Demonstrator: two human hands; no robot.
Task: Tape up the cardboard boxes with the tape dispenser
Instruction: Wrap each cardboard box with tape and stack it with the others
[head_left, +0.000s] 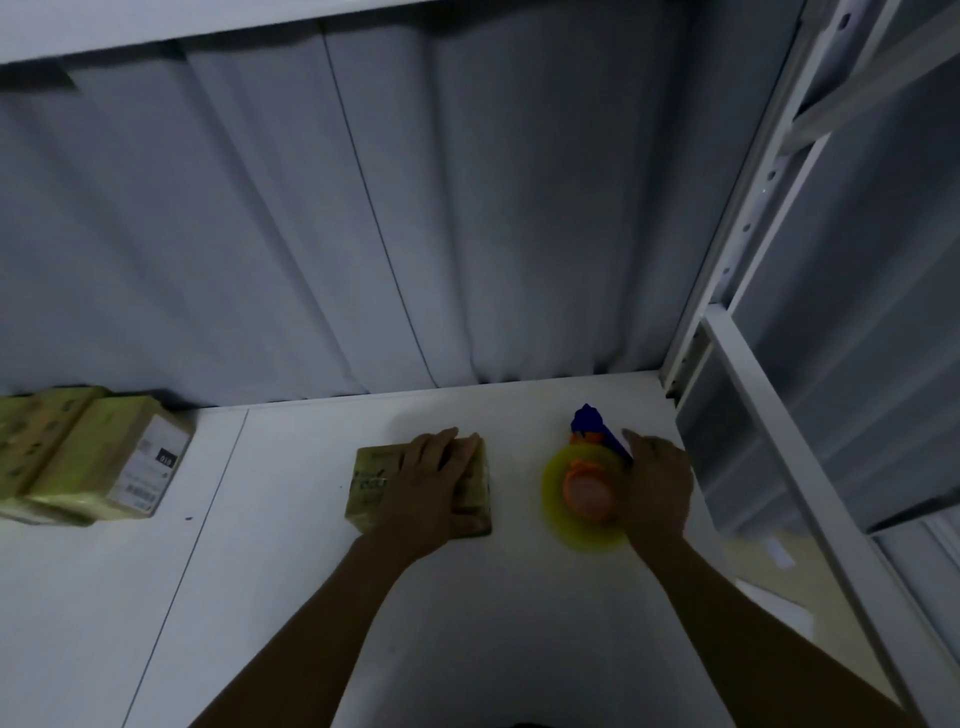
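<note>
Hands split the work. The left hand (434, 483) lies flat on top of the small cardboard box (369, 483) in the middle of the table (311, 597). Its fingers (457, 447) are stretched out straight across the lid towards the far side, most likely to keep the flaps down and stop the box sliding once tape is pulled over it.

Just right of the box, and apart from it, the tape dispenser (584, 486) lies on its side on the table. Its yellow roll (553, 488) and orange hub face up, and its blue handle (589, 421) points to the far side. The right hand (657, 486) covers the right side of the handle and seems to close round it, as if ready to bring the dispenser across to the box.

At the far left of the table, well apart from this, sit two more boxes (104, 457), one with a printed label; they look wrapped already.

Much is unclear. The light is dim and the roll is blurred, so no loose tape end can be picked out. The back of the right hand hides most of its fingers, so the grip is a judgement. The left hand hides the box's seam, so I cannot tell whether any tape is on it yet. The leftmost box is cut off by the picture edge.
</note>
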